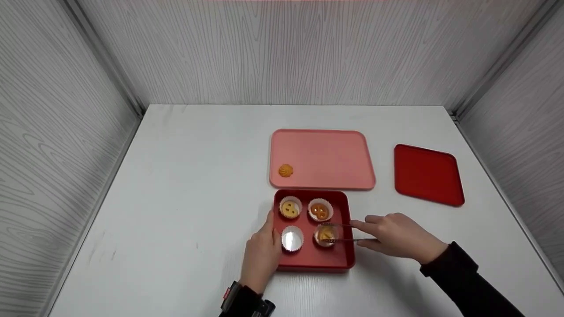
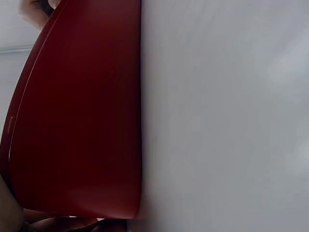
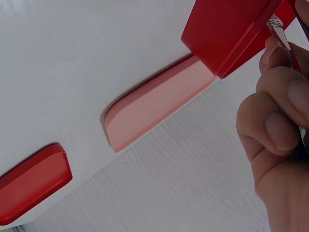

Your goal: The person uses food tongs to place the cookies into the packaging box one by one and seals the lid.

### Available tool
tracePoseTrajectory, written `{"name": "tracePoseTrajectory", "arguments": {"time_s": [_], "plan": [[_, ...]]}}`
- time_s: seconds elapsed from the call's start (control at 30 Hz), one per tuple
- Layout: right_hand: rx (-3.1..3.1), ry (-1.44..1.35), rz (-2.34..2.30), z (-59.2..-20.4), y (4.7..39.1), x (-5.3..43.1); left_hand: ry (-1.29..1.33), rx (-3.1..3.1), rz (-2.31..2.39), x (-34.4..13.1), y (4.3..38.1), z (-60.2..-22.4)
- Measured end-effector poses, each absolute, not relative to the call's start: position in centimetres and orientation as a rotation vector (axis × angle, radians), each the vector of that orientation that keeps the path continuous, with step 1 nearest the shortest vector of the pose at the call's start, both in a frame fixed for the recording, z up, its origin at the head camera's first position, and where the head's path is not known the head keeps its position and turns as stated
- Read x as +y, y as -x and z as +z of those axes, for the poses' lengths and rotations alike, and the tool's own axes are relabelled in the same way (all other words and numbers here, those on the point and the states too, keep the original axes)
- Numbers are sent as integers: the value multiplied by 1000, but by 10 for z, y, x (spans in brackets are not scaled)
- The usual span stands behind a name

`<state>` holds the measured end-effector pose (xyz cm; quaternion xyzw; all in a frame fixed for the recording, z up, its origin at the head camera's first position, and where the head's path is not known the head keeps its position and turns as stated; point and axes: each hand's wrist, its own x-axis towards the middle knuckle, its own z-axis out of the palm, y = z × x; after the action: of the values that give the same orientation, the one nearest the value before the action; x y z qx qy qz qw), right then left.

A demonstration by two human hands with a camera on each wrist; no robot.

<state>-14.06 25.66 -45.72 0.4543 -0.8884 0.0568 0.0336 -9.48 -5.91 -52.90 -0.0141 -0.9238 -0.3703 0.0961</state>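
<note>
My left hand (image 1: 261, 251) holds the left wall of a deep red square box (image 1: 308, 259), fingers along its outside and thumb at the rim. That box wall (image 2: 82, 111) fills much of the left wrist view. My right hand (image 1: 398, 235) grips metal tongs (image 1: 346, 240), reaching in over the right rim. The tips lie on either side of a yellow cookie (image 1: 326, 233) in the front right paper cup. Behind it, a pretzel-shaped cookie (image 1: 320, 211) sits in its cup. A round cookie with holes (image 1: 289, 209) fills the back left cup; the front left paper cup (image 1: 292, 239) shows its shiny bottom.
Right behind the box lies a pink tray (image 1: 326, 154) with one swirled golden cookie (image 1: 286, 170) near its front left corner. A flat red tray (image 1: 427, 176) lies farther right. Pale wood-grain panels (image 1: 282, 53) stand around the white table (image 1: 176, 198).
</note>
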Motion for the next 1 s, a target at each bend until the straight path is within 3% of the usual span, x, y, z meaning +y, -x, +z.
{"name": "tracePoseTrajectory", "arguments": {"time_s": [1.0], "plan": [[-2627, -1294, 323, -438, 150, 261, 33, -2748, -1081, -59, 97, -530]]}}
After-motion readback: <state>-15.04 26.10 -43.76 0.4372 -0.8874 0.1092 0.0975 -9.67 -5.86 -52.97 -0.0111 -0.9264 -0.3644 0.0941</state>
